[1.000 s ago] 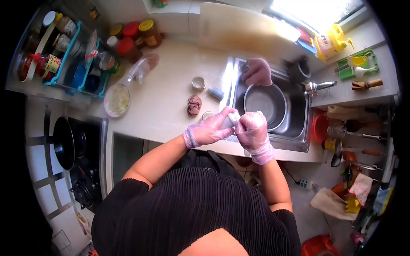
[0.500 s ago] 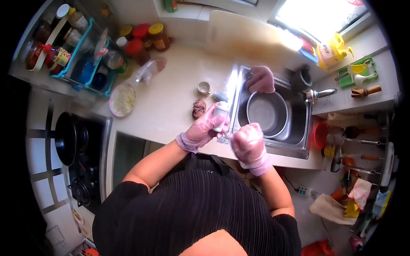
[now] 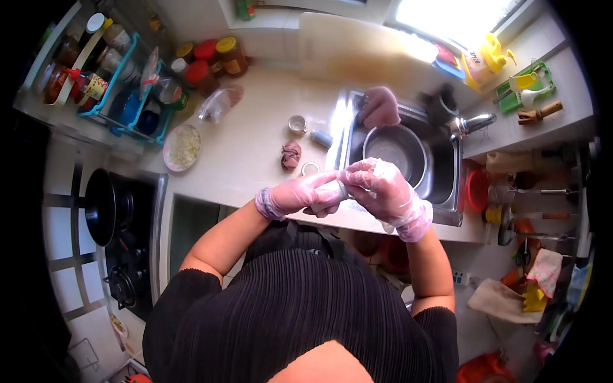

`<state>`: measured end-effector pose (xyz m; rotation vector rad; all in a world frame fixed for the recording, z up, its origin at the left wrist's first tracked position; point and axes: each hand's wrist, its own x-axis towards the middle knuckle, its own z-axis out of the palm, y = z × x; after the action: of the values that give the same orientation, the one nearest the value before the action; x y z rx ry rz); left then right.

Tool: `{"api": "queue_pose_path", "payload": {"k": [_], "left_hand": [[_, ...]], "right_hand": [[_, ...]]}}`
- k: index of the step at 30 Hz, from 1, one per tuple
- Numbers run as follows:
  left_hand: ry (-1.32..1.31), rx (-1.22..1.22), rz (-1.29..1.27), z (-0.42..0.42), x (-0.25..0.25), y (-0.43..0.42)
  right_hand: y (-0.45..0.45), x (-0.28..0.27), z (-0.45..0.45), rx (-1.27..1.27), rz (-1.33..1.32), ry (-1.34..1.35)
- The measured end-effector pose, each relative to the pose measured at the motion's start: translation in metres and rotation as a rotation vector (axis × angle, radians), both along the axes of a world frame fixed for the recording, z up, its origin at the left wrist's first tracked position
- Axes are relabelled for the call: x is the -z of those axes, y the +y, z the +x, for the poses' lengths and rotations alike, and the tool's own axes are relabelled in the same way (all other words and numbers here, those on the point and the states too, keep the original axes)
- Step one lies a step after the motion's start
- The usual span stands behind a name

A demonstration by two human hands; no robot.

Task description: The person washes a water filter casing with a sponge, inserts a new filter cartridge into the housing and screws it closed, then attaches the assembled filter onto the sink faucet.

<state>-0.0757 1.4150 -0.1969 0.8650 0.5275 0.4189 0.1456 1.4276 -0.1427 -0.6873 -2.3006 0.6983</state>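
Observation:
Both my hands wear thin clear plastic gloves and meet in front of me at the counter's edge. My left hand (image 3: 297, 195) is wrapped around a small pale cylindrical container (image 3: 333, 190), which lies tilted in the grip. At its right end my right hand (image 3: 383, 195) has its fingers bent and pressed against the rim; what is between the fingertips is hidden. Just beyond my left hand lies a pale ring-shaped piece (image 3: 310, 168). Farther off are a crumpled brownish-pink cloth (image 3: 290, 155), a small metal cup (image 3: 297, 124) and a grey-blue cylinder (image 3: 322, 137).
Right of the hands, a metal sink (image 3: 447, 159) holds a large round pot (image 3: 408, 153), with a pink cloth (image 3: 380, 106) over its back edge. A plate of pale chopped food (image 3: 182, 148) stands left. The stove (image 3: 128, 249) is at far left.
My right hand has opened from a fist and come against the container's end. The container has tilted nearer to me, and the ring-shaped piece now shows on the counter.

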Motion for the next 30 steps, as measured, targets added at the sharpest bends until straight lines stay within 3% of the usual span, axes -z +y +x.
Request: {"api": "queue_pose_path", "payload": {"k": [4, 7, 8, 11, 13, 17, 19, 21, 23, 25, 29, 30], "left_hand": [[0.1, 0.084, 0.02, 0.002, -0.008, -0.005], [0.201, 0.067, 0.096, 0.006, -0.005, -0.007], [0.264, 0.032, 0.36, 0.007, 0.002, -0.008], [0.282, -0.02, 0.611, 0.007, 0.003, -0.008], [0.201, 0.044, 0.129, 0.002, -0.005, -0.006], [0.197, 0.002, 0.088, -0.002, -0.006, -0.006], [0.151, -0.055, 0.112, 0.001, -0.003, -0.008], [0.104, -0.112, 0.142, 0.004, -0.004, -0.01], [-0.162, -0.198, 0.188, 0.006, -0.006, -0.012], [-0.167, -0.189, 0.181, 0.005, 0.007, -0.011], [-0.064, -0.414, 0.254, 0.01, 0.017, -0.015], [0.061, -0.444, 0.444, 0.007, 0.017, -0.013]], "right_hand": [[-0.008, 0.003, -0.001, 0.082, 0.163, -0.222], [-0.012, 0.008, -0.002, 0.142, 0.168, -0.204], [-0.011, 0.013, 0.0, 0.142, 0.167, -0.202], [-0.005, 0.023, 0.011, 0.147, -0.057, -0.176], [-0.001, 0.019, 0.015, 0.196, -0.142, -0.046], [-0.011, 0.008, 0.012, 0.07, -0.264, -0.013], [-0.01, 0.013, 0.01, 0.047, -0.308, -0.039], [-0.009, 0.029, 0.004, 0.124, -0.638, 0.175], [-0.011, 0.037, 0.0, 0.031, -0.858, 0.43], [-0.01, 0.052, -0.006, 0.067, -0.838, 0.498], [-0.01, 0.051, -0.016, 0.232, -0.84, 0.552], [-0.008, 0.044, -0.017, 0.284, -0.591, 0.397]]}}
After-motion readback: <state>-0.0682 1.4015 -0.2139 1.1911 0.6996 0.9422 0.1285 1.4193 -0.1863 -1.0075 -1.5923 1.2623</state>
